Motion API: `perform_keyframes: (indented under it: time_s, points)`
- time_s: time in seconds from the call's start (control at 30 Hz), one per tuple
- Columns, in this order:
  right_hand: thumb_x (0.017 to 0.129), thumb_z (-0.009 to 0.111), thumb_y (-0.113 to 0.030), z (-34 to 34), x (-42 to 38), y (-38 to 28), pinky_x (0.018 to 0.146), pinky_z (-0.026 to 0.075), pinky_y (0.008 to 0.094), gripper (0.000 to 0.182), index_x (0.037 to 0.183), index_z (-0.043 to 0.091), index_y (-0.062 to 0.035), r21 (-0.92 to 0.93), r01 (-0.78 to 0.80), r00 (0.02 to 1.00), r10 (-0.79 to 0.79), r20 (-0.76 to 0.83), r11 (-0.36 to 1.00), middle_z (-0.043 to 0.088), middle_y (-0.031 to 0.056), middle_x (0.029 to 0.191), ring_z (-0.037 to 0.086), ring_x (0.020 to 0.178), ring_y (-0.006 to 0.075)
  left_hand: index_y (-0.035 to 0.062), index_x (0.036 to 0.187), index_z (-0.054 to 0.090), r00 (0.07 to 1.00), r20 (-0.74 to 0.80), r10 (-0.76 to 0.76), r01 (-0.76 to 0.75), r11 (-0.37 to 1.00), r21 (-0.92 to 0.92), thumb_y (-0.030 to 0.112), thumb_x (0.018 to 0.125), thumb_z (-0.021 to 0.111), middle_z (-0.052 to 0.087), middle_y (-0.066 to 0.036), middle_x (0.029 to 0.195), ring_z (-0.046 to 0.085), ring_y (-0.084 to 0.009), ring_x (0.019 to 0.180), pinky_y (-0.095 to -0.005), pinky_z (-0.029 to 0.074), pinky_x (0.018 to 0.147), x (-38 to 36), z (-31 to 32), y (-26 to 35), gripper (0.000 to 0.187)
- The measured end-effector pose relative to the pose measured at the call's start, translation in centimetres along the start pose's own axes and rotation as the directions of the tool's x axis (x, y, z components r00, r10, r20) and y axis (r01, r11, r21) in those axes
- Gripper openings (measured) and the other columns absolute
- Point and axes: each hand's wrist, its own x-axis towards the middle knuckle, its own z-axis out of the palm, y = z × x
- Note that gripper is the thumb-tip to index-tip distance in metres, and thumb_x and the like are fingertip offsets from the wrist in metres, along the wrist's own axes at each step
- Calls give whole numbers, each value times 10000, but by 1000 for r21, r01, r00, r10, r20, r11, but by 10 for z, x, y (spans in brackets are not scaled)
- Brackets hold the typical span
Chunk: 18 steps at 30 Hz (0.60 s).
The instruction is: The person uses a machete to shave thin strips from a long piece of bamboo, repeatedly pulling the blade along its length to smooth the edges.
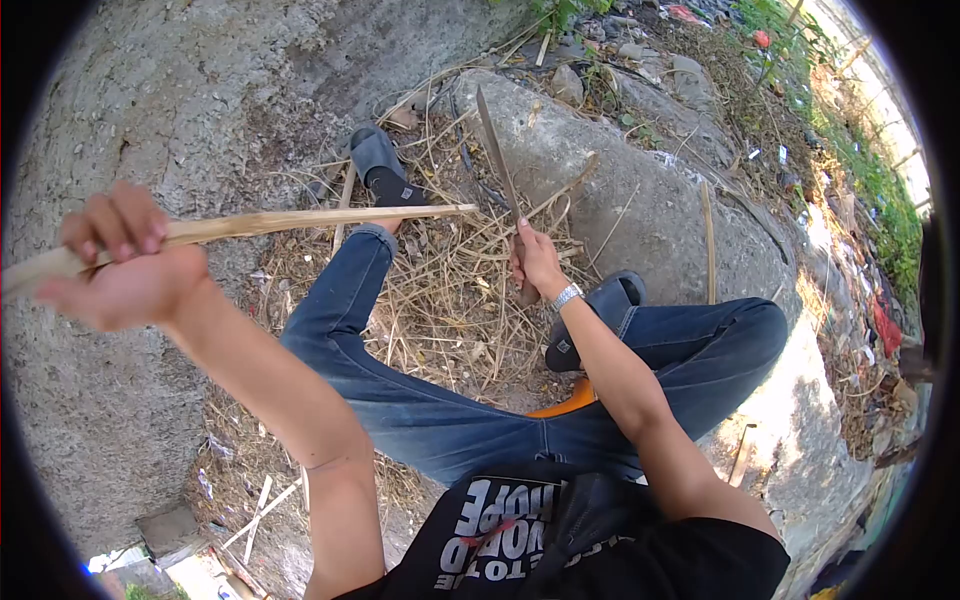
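My left hand (125, 255) is closed around a long, pale wooden stick (320, 218), out at the left side. The stick runs nearly level to the right and narrows to a tip above the shavings, short of the blade. In my right hand (538, 262) is the handle of a machete (495, 150), its long dark blade pointing up and away from me. The blade is apart from the stick. Part of the handle shows below my fingers.
Pale shavings (460, 335) litter the ground between my sandalled feet. A large rock (640, 215) lies at the right, with a thin strip (710, 245) against it. A rough concrete wall (140, 410) borders the left. An orange seat (570, 400) shows beneath me.
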Motion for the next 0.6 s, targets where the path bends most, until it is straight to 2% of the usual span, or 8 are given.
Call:
perform_keyframes:
  time_s: [0.07,0.13,0.17,0.2,0.23,0.4,0.53,0.6]
  points:
    - [1098,436,-587,-9,-9,-30,405,419,320,585,878,543,-56,63,96,995,-95,-19,993,535,44,622,509,433,149,181,738,313,933,359,-12,190,866,-463,822,983,321,229,24,550,230,-102,444,-276,204,416,77,-68,30,686]
    - [1102,419,-590,-18,-12,-51,396,413,316,593,868,529,-56,167,175,984,-168,-55,970,525,47,624,508,430,149,212,752,322,990,72,-124,138,954,-267,674,1087,331,172,4,572,203,-104,425,-293,248,389,-27,-25,-73,571]
    - [1103,411,-591,-22,-13,-62,394,410,316,597,866,526,-56,225,207,978,-193,-81,952,520,50,626,506,428,150,169,797,416,947,320,-20,142,922,-361,663,1089,345,291,-18,594,324,-138,459,-303,342,436,2,-46,-49,579]
    - [1096,408,-614,-25,-14,-69,396,408,313,611,877,531,-57,258,250,967,-226,-118,933,520,51,632,505,433,154,127,841,509,836,537,110,171,879,-446,653,1091,360,409,-40,616,445,-173,494,-313,435,483,35,-62,-21,602]
    - [1096,408,-614,-31,-15,-77,396,408,313,611,877,531,-57,261,255,966,-232,-118,931,520,51,632,505,433,154,127,841,509,834,539,116,167,878,-448,653,1091,360,409,-40,616,445,-173,494,-313,435,483,41,-52,-9,602]
    - [1081,412,-652,-62,-23,-109,401,411,313,638,893,531,-54,305,383,919,-328,-217,872,504,46,627,505,445,164,179,708,302,990,121,66,-17,930,-368,628,970,410,246,16,542,221,-106,441,-275,193,446,13,26,34,530]
    - [1056,402,-699,-83,-31,-121,415,415,314,646,934,524,-76,216,379,913,-325,-246,900,493,35,637,493,451,151,177,720,298,997,75,29,-1,935,-355,779,978,297,247,9,545,219,-123,445,-282,190,449,-17,68,-1,655]
    - [1055,404,-701,-91,-35,-125,416,414,311,650,932,525,-75,181,384,909,-337,-245,905,493,35,637,492,451,149,175,730,297,989,143,-25,67,954,-291,866,958,165,248,-1,549,213,-142,453,-287,195,457,-27,82,-11,739]
